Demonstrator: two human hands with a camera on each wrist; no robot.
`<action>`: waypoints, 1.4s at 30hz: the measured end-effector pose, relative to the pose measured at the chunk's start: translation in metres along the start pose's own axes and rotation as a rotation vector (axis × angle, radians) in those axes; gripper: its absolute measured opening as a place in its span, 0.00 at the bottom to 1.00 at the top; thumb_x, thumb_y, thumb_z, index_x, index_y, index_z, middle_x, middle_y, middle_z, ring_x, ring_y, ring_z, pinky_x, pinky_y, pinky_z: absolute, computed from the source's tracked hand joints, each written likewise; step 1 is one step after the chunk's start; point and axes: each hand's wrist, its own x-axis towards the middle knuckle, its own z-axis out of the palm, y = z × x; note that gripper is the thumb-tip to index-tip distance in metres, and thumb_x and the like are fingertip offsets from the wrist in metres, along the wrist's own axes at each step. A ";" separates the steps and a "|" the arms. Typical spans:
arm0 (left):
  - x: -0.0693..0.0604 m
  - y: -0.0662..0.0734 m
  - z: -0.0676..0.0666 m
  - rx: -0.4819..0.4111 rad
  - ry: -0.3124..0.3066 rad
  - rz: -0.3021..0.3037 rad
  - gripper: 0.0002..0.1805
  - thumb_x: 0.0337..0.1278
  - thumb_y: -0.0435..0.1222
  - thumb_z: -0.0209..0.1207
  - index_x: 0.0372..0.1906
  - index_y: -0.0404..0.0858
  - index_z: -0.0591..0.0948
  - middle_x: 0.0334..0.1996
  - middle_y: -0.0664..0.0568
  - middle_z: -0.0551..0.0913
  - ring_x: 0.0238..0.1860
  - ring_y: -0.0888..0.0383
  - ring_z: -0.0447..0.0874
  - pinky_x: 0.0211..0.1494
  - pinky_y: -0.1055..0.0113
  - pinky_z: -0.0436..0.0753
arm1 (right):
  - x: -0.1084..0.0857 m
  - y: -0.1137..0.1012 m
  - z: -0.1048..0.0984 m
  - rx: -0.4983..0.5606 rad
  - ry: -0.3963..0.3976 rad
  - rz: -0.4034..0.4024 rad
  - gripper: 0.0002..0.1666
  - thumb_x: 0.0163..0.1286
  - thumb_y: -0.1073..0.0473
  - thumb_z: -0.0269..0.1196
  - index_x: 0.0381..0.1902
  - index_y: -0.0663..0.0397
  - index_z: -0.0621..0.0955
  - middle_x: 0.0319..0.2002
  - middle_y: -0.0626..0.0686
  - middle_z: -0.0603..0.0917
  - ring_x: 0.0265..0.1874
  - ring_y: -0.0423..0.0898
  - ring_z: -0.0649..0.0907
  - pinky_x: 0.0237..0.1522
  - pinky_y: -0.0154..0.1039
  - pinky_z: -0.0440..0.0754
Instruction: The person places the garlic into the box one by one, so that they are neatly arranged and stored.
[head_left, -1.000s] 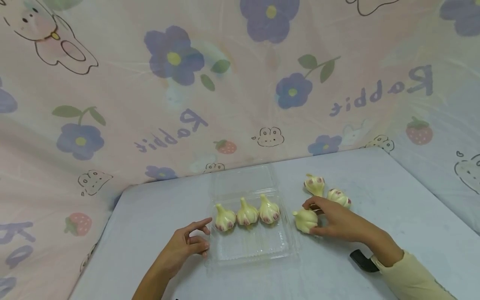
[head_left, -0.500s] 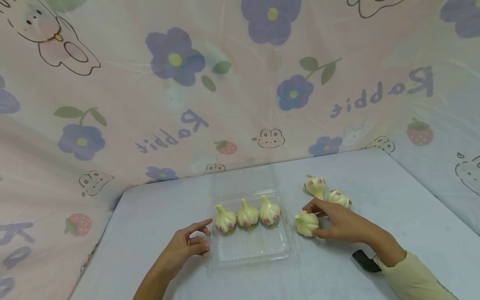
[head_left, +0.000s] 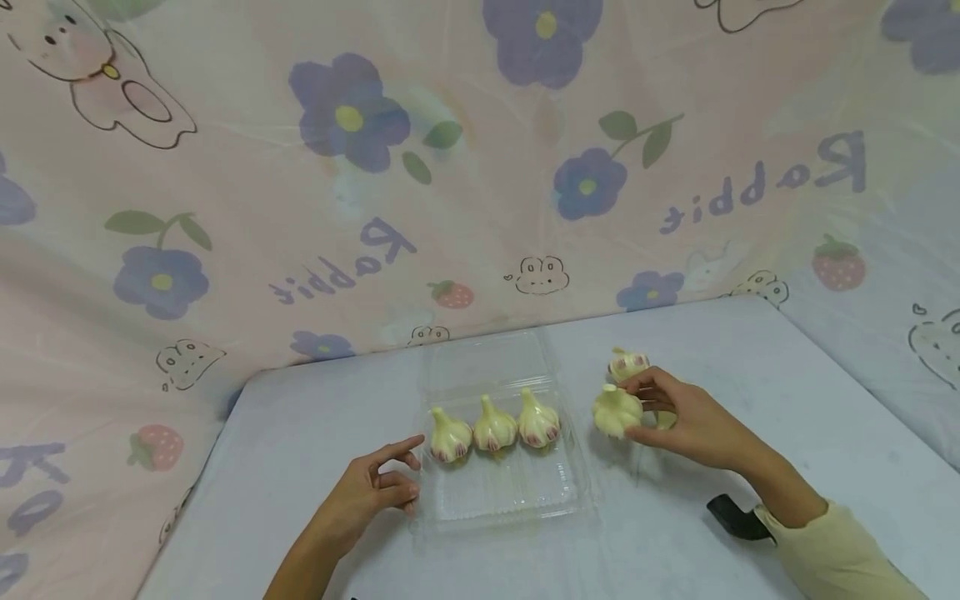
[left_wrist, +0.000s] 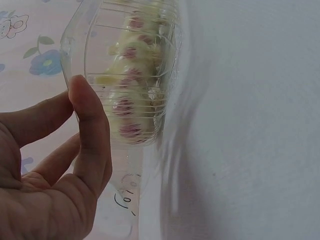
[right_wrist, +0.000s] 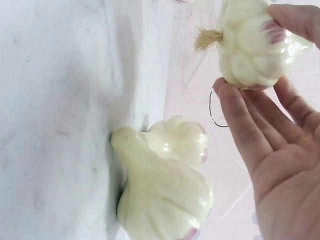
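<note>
A garlic bulb (head_left: 617, 412) with a dry root tuft is pinched between the thumb and fingers of my right hand (head_left: 693, 423), raised off the table in the right wrist view. Two other bulbs lie behind that hand; one (right_wrist: 165, 195) shows large below it in the right wrist view. Three bulbs (head_left: 495, 425) stand in a row in the clear plastic container (head_left: 510, 498), stems toward its open lid (head_left: 487, 362). At the container's left edge, my left hand (head_left: 360, 500) has loosely bent fingers, a fingertip (left_wrist: 79, 90) at the rim.
A black curved object (head_left: 737, 518) is beside the right sleeve (head_left: 840, 550). The white tabletop (head_left: 300, 433) meets a patterned cloth (head_left: 465, 208) with flowers and rabbits along its back and sides.
My right hand has lifted its garlic bulb and moved it slightly back, now partly covering the bulbs behind. My left hand and the container have not visibly moved.
</note>
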 end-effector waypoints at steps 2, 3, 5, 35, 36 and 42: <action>0.001 0.000 0.000 0.003 0.000 0.004 0.37 0.62 0.27 0.61 0.76 0.35 0.62 0.52 0.47 0.69 0.30 0.62 0.83 0.42 0.66 0.87 | 0.000 0.000 -0.001 0.001 0.001 -0.008 0.27 0.63 0.46 0.71 0.56 0.40 0.73 0.57 0.48 0.81 0.57 0.50 0.83 0.56 0.34 0.83; 0.001 0.000 0.000 0.004 -0.001 0.008 0.37 0.62 0.27 0.61 0.76 0.35 0.62 0.52 0.47 0.69 0.30 0.62 0.83 0.42 0.67 0.87 | 0.000 0.000 -0.001 0.001 0.002 -0.009 0.27 0.63 0.46 0.71 0.56 0.40 0.73 0.57 0.47 0.81 0.57 0.50 0.83 0.56 0.34 0.83; 0.002 0.000 0.000 0.006 -0.006 0.011 0.38 0.62 0.27 0.61 0.76 0.35 0.62 0.52 0.47 0.69 0.30 0.62 0.83 0.42 0.67 0.87 | -0.001 0.000 -0.002 0.004 0.008 -0.006 0.27 0.63 0.46 0.71 0.56 0.39 0.73 0.57 0.47 0.81 0.57 0.49 0.83 0.56 0.34 0.83; 0.000 -0.002 0.004 -0.039 0.001 -0.012 0.41 0.61 0.28 0.62 0.77 0.38 0.57 0.51 0.47 0.69 0.34 0.62 0.82 0.41 0.67 0.87 | 0.015 -0.031 0.018 0.085 0.008 -0.068 0.30 0.63 0.46 0.71 0.60 0.40 0.72 0.59 0.44 0.79 0.56 0.46 0.83 0.59 0.39 0.83; -0.001 -0.002 0.004 -0.046 -0.001 -0.015 0.42 0.60 0.28 0.62 0.77 0.38 0.57 0.52 0.47 0.69 0.33 0.62 0.82 0.42 0.66 0.87 | 0.015 -0.032 0.019 0.088 0.007 -0.069 0.30 0.63 0.46 0.71 0.60 0.39 0.72 0.60 0.44 0.79 0.56 0.46 0.83 0.59 0.39 0.83; -0.004 0.000 0.005 -0.053 -0.018 -0.034 0.46 0.56 0.26 0.63 0.78 0.39 0.54 0.51 0.47 0.67 0.33 0.61 0.82 0.43 0.65 0.87 | 0.020 -0.044 0.024 0.106 0.000 -0.069 0.31 0.62 0.45 0.72 0.59 0.37 0.72 0.59 0.42 0.79 0.56 0.45 0.83 0.59 0.41 0.83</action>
